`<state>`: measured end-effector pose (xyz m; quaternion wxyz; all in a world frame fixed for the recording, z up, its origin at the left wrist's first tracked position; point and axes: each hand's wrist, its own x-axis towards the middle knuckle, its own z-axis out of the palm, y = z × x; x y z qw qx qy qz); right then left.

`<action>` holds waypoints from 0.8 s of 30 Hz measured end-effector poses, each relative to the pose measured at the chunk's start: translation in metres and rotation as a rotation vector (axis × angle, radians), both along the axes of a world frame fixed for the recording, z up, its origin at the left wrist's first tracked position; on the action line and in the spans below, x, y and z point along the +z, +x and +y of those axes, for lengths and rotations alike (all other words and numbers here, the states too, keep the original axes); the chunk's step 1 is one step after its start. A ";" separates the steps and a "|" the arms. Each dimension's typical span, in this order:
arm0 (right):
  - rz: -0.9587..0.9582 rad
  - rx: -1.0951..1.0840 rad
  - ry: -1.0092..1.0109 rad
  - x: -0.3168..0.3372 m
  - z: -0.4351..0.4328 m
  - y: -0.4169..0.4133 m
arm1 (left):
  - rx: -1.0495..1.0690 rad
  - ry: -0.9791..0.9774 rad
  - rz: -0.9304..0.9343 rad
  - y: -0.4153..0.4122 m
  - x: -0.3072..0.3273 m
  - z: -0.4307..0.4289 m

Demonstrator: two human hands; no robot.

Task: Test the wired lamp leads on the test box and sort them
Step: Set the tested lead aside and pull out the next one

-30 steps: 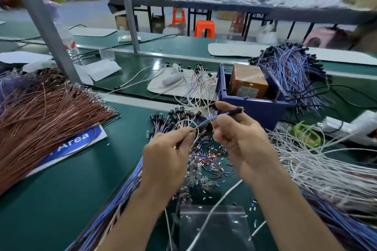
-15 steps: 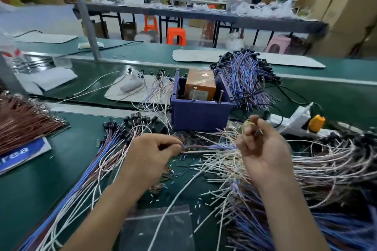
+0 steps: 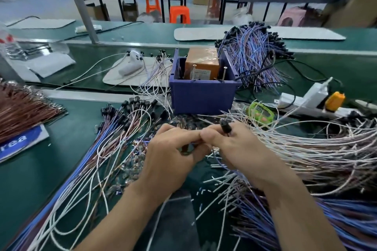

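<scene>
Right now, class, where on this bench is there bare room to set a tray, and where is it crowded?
Bare green mat lies front left, between the blue sign and the fanned leads. A bare strip of belt lies right of the purple bundle. Crowded: before the blue box and across the white leads at right.

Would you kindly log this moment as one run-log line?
left hand: pinches lead | right hand: grips lead's black lamp end | test box: beyond hands, untouched

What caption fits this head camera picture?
Left hand and right hand pinch a lamp lead before the blue test box.
</scene>
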<state>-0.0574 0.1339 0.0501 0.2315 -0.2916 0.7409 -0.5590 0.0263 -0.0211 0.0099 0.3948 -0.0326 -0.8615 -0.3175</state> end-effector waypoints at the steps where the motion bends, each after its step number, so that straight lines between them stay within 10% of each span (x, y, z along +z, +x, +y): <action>1: -0.011 -0.011 0.005 0.000 0.001 -0.001 | 0.021 0.070 -0.015 0.002 0.001 -0.001; 24: -0.324 0.112 -0.186 -0.003 -0.001 0.007 | 0.104 1.486 -0.165 -0.002 0.024 -0.052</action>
